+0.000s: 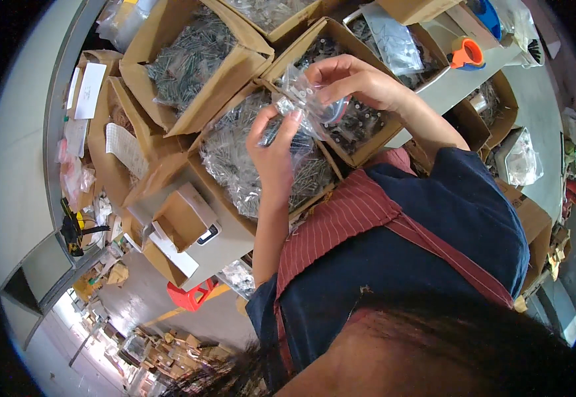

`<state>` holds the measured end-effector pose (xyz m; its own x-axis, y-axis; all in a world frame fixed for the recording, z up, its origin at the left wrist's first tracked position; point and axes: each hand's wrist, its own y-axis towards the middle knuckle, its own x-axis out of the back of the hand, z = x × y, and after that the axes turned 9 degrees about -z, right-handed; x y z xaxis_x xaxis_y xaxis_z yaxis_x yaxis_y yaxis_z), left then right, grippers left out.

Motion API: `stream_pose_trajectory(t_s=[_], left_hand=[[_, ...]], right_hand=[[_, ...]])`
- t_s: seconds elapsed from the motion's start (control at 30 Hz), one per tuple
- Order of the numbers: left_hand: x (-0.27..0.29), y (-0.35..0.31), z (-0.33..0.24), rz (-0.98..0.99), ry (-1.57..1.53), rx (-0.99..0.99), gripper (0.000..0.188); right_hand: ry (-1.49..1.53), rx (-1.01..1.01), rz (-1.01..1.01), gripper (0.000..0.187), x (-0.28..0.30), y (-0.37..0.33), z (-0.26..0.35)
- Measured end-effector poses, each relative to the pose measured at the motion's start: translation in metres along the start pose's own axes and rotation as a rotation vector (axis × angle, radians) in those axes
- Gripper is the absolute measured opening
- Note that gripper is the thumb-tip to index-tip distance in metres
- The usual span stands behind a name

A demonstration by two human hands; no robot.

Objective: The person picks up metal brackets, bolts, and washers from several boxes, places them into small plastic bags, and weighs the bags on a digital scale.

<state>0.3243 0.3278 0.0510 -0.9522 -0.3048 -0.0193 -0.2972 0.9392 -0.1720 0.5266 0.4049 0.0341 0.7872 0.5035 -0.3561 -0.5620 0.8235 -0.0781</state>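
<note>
A small clear plastic bag [303, 96] is between my two hands, above the open cardboard boxes. My left hand [274, 140] pinches it low down with thumb and fingertips, next to small pale pieces that I cannot make out exactly. My right hand [360, 81] curls its fingers over the bag's other side, thumb against the plastic. Under my left hand stands a box of long screws [311, 178] lined with crumpled clear plastic [225, 155]. Below my right hand, another box holds small dark parts with pale centres [360, 126].
A box of loose screws [192, 63] stands at the far left. To the right are an orange tape dispenser [466, 54] and a box topped by a clear bag [394, 40]. Nearer left sits a small open carton [183, 215]. A red stool [192, 294] stands on the floor.
</note>
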Motion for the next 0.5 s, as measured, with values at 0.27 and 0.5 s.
stream_pose_trajectory(t_s=[0.27, 0.5], left_hand=[[0.004, -0.001, -0.001, -0.005, 0.166, -0.147, 0.02], [-0.005, -0.005, -0.006, -0.02, 0.229, -0.196, 0.023]], right_hand=[[0.109, -0.089, 0.058, 0.033, -0.001, 0.012, 0.002], [0.237, -0.082, 0.013, 0.041, -0.005, 0.009, 0.007]])
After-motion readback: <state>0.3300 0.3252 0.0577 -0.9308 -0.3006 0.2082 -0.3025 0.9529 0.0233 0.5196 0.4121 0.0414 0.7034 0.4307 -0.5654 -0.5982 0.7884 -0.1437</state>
